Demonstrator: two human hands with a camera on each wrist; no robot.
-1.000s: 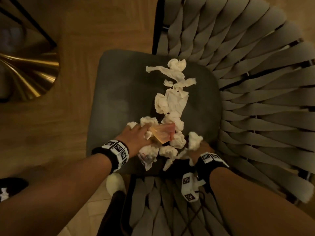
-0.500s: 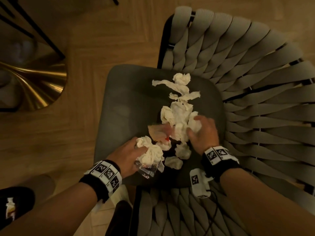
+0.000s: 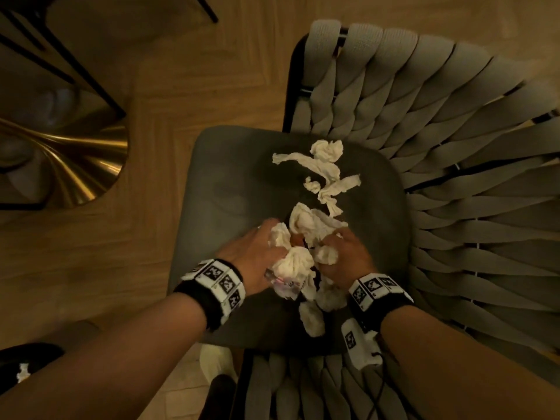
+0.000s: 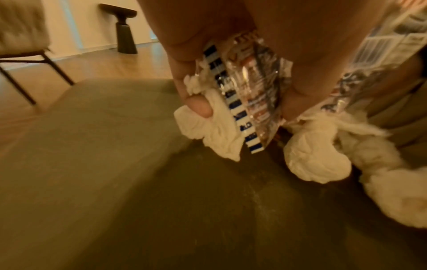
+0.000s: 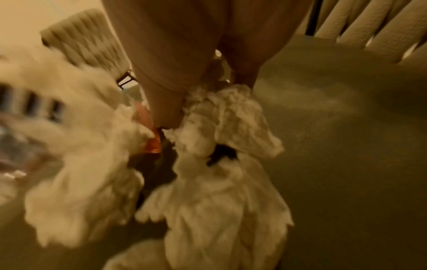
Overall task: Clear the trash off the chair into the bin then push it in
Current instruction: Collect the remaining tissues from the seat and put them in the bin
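your fingers (image 4: 198, 107) on the left hand (image 3: 254, 256) clutch tissues (image 4: 215, 135) and a clear wrapper (image 4: 251, 95); your right hand (image 3: 348, 259) grips crumpled tissue (image 5: 221, 117) on the chair seat (image 3: 230, 183).

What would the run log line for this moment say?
left hand grips tissues, wrapper | right hand grips tissues | loose tissues on chair seat

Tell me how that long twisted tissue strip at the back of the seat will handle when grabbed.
The tissue strip looks thin and crumpled, so probably floppy and very light. It likely dangles and may tear if tugged.
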